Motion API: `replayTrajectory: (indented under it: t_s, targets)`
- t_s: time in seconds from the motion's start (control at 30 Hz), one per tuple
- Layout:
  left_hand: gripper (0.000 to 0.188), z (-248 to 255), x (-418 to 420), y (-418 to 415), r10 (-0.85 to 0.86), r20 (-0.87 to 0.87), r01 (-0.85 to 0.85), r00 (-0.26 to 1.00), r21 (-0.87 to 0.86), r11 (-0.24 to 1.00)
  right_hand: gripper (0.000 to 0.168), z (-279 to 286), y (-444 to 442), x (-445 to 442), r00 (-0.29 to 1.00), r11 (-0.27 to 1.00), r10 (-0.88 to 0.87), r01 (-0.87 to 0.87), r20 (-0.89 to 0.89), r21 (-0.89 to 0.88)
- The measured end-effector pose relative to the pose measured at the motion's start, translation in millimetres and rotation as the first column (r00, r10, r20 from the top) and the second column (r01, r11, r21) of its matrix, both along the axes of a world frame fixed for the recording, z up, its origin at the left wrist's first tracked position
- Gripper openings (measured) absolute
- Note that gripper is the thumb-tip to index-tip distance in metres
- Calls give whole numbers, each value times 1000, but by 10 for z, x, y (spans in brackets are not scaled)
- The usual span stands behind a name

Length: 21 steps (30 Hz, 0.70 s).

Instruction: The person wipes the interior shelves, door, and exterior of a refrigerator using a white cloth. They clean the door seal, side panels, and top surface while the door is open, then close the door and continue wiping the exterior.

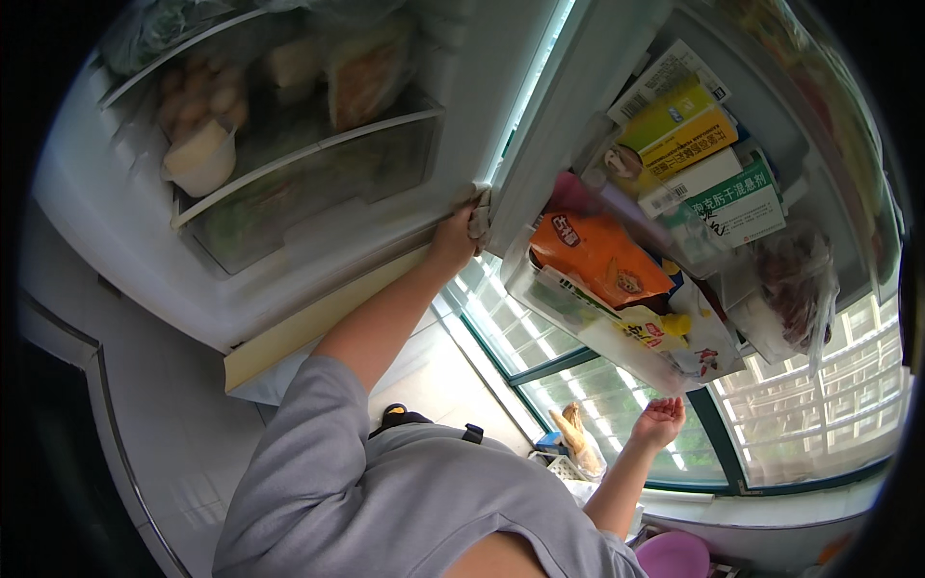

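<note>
My left hand [458,235] is closed around a crumpled greyish cloth [480,217]. It presses the cloth against the refrigerator's frame, at the lower corner beside the hinge gap. To the left lies the open refrigerator compartment [246,318], its pale inner wall running up to the hand. The opened refrigerator door [531,137] with its loaded shelves spreads out on the right. Below the lowest door bin [621,354] is my right hand [656,422], palm up, fingers loosely curled, with nothing visible in it. Whether its fingertips touch the bin cannot be made out.
Eggs [206,97], a white tub [201,159] and a clear drawer [311,195] fill the compartment. Medicine boxes [686,137], an orange packet [596,253] and a bagged dark item [788,282] crowd the door. Behind are a window [621,412] and a pink basin [673,556].
</note>
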<state>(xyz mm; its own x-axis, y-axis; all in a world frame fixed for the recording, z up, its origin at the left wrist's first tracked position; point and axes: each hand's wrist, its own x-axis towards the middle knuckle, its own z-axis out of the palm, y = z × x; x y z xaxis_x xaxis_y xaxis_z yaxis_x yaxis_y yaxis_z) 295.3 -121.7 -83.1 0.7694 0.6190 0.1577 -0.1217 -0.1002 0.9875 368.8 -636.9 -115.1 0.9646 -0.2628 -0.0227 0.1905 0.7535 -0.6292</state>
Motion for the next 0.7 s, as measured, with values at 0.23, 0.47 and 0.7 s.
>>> replayTrajectory:
  t_s: [0.23, 0.47, 0.7]
  targets:
    - [19, -181, 39, 113, 70, -204, 15, 977, 386, 923, 25, 284, -153, 387, 988, 995, 97, -95, 120, -21]
    - [40, 143, -957, 209, 328, -155, -295, 932, 202, 934, 21, 168, -575, 473, 982, 986, 112, -92, 150, -136]
    - [33, -101, -205, 36, -124, 140, 139, 982, -109, 984, 22, 264, -656, 587, 983, 983, 67, -36, 171, -183]
